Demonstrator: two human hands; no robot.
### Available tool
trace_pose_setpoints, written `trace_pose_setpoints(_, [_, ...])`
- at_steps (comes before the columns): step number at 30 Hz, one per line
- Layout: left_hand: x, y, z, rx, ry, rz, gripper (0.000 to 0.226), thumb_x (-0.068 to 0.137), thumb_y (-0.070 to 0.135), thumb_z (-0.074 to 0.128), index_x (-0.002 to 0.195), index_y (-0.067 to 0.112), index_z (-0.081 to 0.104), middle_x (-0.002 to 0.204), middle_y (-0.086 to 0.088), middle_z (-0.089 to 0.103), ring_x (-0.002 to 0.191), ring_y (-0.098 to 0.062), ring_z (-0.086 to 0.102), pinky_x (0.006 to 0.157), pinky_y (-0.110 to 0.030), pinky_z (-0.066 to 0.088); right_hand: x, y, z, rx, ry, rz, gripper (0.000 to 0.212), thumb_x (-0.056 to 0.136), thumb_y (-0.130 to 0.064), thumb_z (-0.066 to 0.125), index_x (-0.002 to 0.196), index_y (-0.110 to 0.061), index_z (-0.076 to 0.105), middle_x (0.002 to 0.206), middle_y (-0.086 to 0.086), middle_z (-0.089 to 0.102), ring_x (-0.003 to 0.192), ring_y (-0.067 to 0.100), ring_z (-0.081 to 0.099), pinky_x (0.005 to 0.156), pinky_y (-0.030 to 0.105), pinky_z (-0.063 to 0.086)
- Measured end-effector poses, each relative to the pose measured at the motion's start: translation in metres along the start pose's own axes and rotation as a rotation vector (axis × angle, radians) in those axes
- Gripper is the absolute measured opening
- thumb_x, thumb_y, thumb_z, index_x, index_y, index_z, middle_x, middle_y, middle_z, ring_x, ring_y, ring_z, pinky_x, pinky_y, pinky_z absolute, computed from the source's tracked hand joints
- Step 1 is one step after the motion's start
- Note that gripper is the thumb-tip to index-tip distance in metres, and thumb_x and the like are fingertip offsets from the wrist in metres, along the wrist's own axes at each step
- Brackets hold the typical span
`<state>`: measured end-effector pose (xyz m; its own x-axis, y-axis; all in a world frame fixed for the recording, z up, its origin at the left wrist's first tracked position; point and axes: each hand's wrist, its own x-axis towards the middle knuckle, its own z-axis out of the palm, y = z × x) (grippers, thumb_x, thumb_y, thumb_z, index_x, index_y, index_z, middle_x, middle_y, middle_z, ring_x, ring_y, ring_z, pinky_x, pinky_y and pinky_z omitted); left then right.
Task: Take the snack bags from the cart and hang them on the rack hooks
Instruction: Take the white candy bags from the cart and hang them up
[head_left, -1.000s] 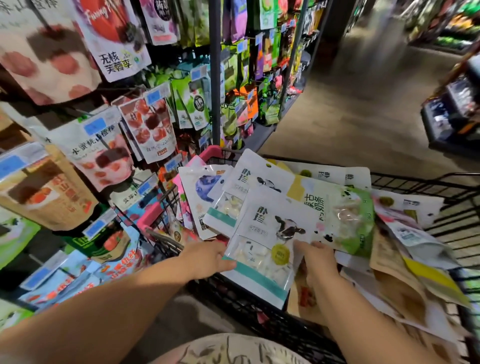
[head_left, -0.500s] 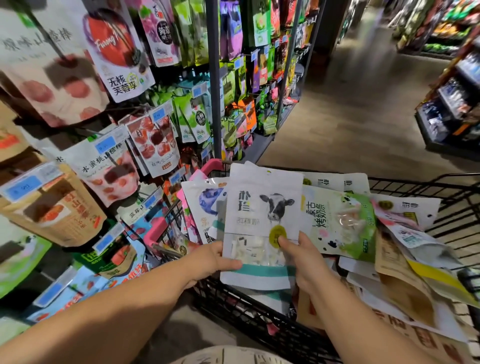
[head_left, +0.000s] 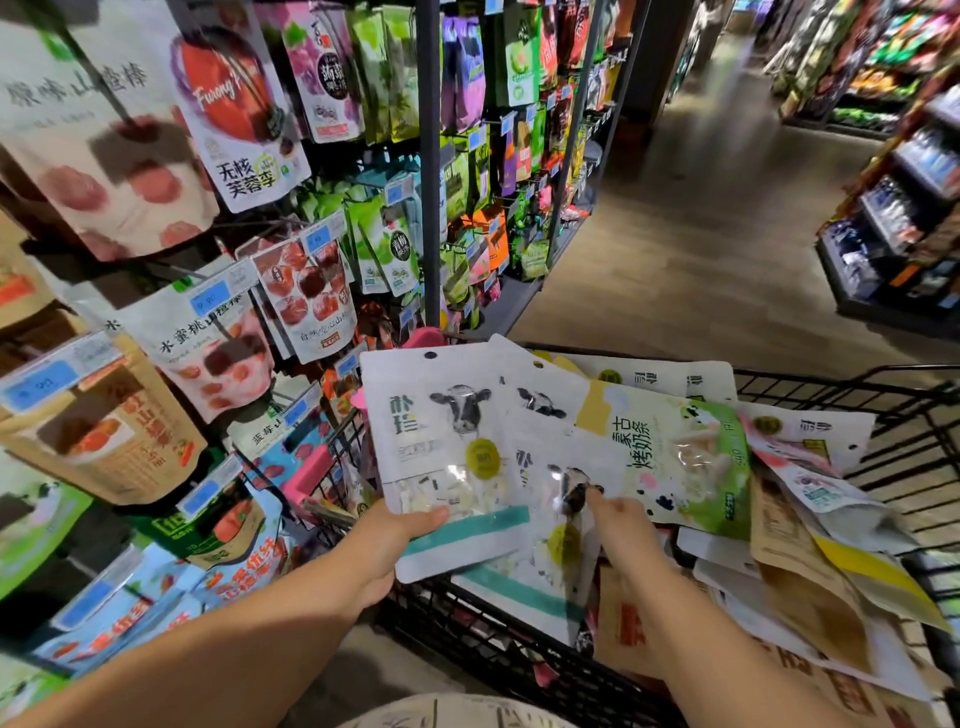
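**Off the first bag (head_left: 452, 447) goes my right hand (head_left: 621, 525), on to a second**

Half a second back both hands shared one cow-print bag. Now my left hand (head_left: 384, 540) has it alone, shifted leftward toward the rack (head_left: 311, 291), with the thumb clamped across the front of its lower left corner. It stands upright above the cart (head_left: 831, 375). My right hand has dropped onto a second bag (head_left: 561, 545) of the same kind, lying on the pile (head_left: 691, 457) in the cart. Its fingers are bent down on the cow print, but whether they pinch it or only touch, I cannot tell. These bags look light, slick and floppy, so I judge the firm top edge by the punched hole (head_left: 430, 355) is the place to hold for hooking.
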<state>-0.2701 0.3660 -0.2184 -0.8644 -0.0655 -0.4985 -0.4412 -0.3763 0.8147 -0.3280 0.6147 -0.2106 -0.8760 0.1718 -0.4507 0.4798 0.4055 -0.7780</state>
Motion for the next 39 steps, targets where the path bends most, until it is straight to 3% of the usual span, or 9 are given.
trace_pose_setpoints(4, [0.008,0.002,-0.01,-0.054,0.037,-0.011,0.039,0.075,0.002,0.072,0.113,0.008,0.065,0.111,-0.015,0.07,0.104,-0.034,0.065,0.095,-0.048,0.049,0.01,0.016,-0.005,-0.071,-0.082,0.092,0.041,0.091,-0.032,0.065,0.118,-0.003,0.056,0.11,0.008,0.062,0.092,0.022,0.052,0.083,0.031,0.046])
trace_pose_setpoints(7, [0.009,0.0,-0.01,-0.043,0.018,-0.016,0.032,0.081,-0.001,0.067,0.111,0.01,0.065,0.106,-0.013,0.072,0.097,-0.031,0.067,0.092,-0.045,0.051,0.012,0.014,-0.002,-0.023,-0.148,0.105,0.03,0.087,-0.024,0.072,0.106,-0.008,0.054,0.091,0.001,0.061,0.086,0.019,0.055,0.068,0.027,0.047])
trace_pose_setpoints(13, [0.01,-0.002,-0.012,-0.033,-0.002,0.004,0.029,0.085,-0.001,0.063,0.111,0.012,0.065,0.109,-0.011,0.072,0.1,-0.03,0.067,0.091,-0.043,0.052,0.018,0.016,0.003,0.137,-0.189,0.117,0.039,0.066,-0.007,0.088,0.1,-0.007,0.067,0.096,0.008,0.073,0.086,0.024,0.069,0.074,0.034,0.056])
trace_pose_setpoints(20, [0.012,-0.004,-0.011,-0.051,0.017,0.009,0.029,0.087,-0.004,0.061,0.111,0.012,0.064,0.108,-0.01,0.072,0.1,-0.03,0.066,0.093,-0.045,0.05,0.016,0.016,0.022,0.344,-0.345,0.108,0.026,0.079,0.004,0.074,0.101,-0.008,0.067,0.092,0.008,0.075,0.085,0.024,0.07,0.069,0.031,0.056])
trace_pose_setpoints(25, [0.013,-0.006,-0.01,-0.063,0.023,0.017,0.029,0.086,-0.005,0.062,0.11,0.01,0.064,0.109,-0.013,0.071,0.101,-0.033,0.065,0.094,-0.053,0.048,0.012,0.023,0.035,0.313,-0.476,0.111,0.037,0.076,0.016,0.068,0.107,-0.003,0.066,0.09,0.005,0.076,0.083,0.021,0.072,0.076,0.034,0.058])
trace_pose_setpoints(31, [0.013,-0.003,-0.009,-0.101,0.059,0.024,0.029,0.086,-0.005,0.061,0.109,0.012,0.065,0.105,-0.009,0.073,0.098,-0.03,0.067,0.09,-0.046,0.051,0.018,0.02,0.038,0.103,-0.337,0.069,0.029,0.071,-0.009,0.085,0.092,0.002,0.069,0.076,0.017,0.073,0.065,0.022,0.062,0.061,0.027,0.048])
trace_pose_setpoints(33, [0.013,0.0,-0.011,-0.128,0.068,0.027,0.029,0.087,-0.004,0.061,0.111,0.012,0.064,0.108,-0.011,0.072,0.099,-0.031,0.066,0.089,-0.045,0.053,0.021,0.017,0.038,0.172,-0.333,0.059,0.019,0.075,-0.005,0.081,0.085,-0.005,0.065,0.065,0.007,0.069,0.059,0.02,0.062,0.061,0.028,0.048])
trace_pose_setpoints(37, [0.008,0.017,-0.02,-0.164,0.087,0.084,0.03,0.085,0.0,0.062,0.112,0.012,0.064,0.108,-0.011,0.072,0.096,-0.029,0.068,0.079,-0.039,0.057,0.025,-0.001,0.037,0.366,-0.304,0.081,0.039,0.077,-0.014,0.079,0.112,-0.011,0.062,0.1,0.014,0.074,0.096,0.032,0.068,0.082,0.04,0.054])
trace_pose_setpoints(39, [0.003,0.031,-0.027,-0.159,0.101,0.12,0.038,0.076,0.005,0.068,0.113,0.012,0.064,0.109,-0.011,0.072,0.098,-0.031,0.067,0.08,-0.039,0.056,0.029,-0.013,0.036,0.452,-0.319,0.118,0.049,0.077,-0.02,0.08,0.12,-0.008,0.059,0.103,0.018,0.073,0.096,0.035,0.069,0.085,0.047,0.056])
